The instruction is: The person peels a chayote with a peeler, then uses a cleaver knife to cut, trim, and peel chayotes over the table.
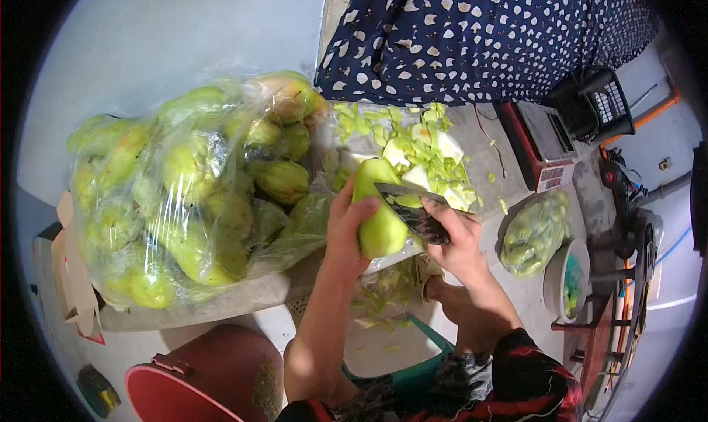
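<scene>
A long pale-green fruit (380, 214) is held upright in front of me, partly bare of skin. My left hand (346, 227) is wrapped round its left side. My right hand (456, 234) grips a dark-bladed knife (420, 219), whose blade lies against the right side of the fruit. Behind them, green peelings (424, 145) and whitish pieces are heaped on a plastic sheet. To the left, a large clear bag (177, 193) full of green fruits stands on the concrete counter (243, 297), its mouth facing my hands.
A red scale (542, 142) and a black basket (597, 105) stand at the back right. Below them are a bag of green pieces (537, 234) and a white bucket (568, 278). A red bin (210, 370) stands at the lower left. Patterned dark cloth (472, 39) hangs behind.
</scene>
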Tool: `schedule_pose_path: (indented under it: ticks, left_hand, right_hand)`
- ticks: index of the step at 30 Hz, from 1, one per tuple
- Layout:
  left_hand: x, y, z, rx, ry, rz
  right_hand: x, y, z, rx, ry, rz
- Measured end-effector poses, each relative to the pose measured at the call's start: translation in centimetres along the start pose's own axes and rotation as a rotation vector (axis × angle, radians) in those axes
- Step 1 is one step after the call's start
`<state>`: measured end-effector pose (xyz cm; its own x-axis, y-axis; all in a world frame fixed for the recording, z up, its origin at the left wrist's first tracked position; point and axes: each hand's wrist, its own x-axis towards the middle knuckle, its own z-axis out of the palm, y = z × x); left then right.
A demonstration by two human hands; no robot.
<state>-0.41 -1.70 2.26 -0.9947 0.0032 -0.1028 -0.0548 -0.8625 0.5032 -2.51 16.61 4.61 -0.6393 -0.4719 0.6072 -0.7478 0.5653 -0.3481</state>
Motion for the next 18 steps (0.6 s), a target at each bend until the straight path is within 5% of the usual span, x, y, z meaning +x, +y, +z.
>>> schedule_pose_path:
  ticks: [4, 5, 8, 12, 18]
  left_hand:
    - [-0.2, -0.1, -0.3, 0.043, -0.044, -0.042]
    - [0.0, -0.3, -0.5, 0.118, -0.055, -0.023]
    - [0.2, -0.7, -0.4, -0.151, 0.118, -0.098]
    - [0.7, -0.7, -1.0, -0.283, 0.140, -0.085]
    - [0.7, -1.9, -0.9, -0.307, 0.208, -0.012]
  right_hand:
    - [-0.6, 2.7, 1.0, -0.083, -0.277, 0.644]
    - [-0.4, 2.9, 0.9, -0.081, -0.274, 0.633]
    - [-1.1, 2.0, 0.4, -0.068, -0.232, 0.567]
    - [-0.9, 1.4, 0.7, -0.039, -0.012, -0.057]
    - [-1.8, 0.1, 1.7, -0.064, 0.024, -0.380]
